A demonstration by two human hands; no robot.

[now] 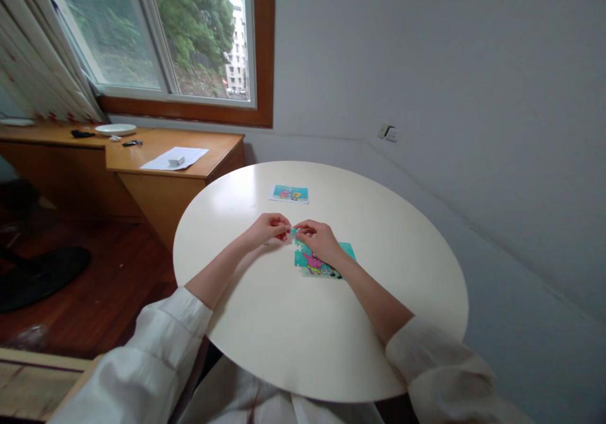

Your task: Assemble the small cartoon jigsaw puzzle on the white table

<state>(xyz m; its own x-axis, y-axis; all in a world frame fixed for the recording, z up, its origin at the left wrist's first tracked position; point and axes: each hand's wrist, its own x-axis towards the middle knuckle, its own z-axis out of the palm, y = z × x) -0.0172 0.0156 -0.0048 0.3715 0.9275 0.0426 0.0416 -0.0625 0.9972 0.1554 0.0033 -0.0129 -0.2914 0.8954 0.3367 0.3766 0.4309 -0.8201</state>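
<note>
A small teal jigsaw piece point(294, 231) is between my two hands, above the round white table. My left hand point(271, 229) is closed in a pinch at the piece's left side. From the right, my right hand point(320, 241) pinches the same piece with thumb and fingertips. Under and beside my right hand lies a partly joined jigsaw puzzle point(301, 259), teal with a pink cartoon figure. The hand and wrist cover part of it. Farther back on the table, a picture card point(290, 194) shows pink and yellow cartoon figures on teal.
The round table point(265, 323) stands close to the wall. To the left is a wooden desk point(222, 143) bearing a white plate point(116, 130), a paper sheet point(196, 154) and a small white box point(177, 161). A window is above the desk.
</note>
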